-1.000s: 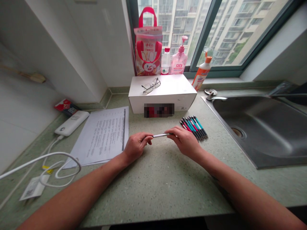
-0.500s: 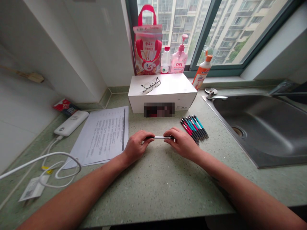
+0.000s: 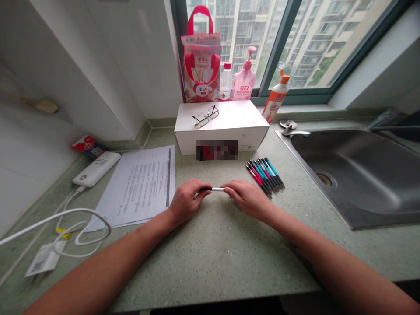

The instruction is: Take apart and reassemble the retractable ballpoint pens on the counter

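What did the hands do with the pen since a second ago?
The right hand slid left along the white pen toward the left hand, so less of the pen shows between them now. Both hands kept their hold on it. The left hand, the pile of pens, the white box with the glasses on it and the papers stayed put.

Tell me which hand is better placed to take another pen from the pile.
Right, probably: the right hand lies beside the pile of pens, while the left hand sits farther off; both hold the white pen.
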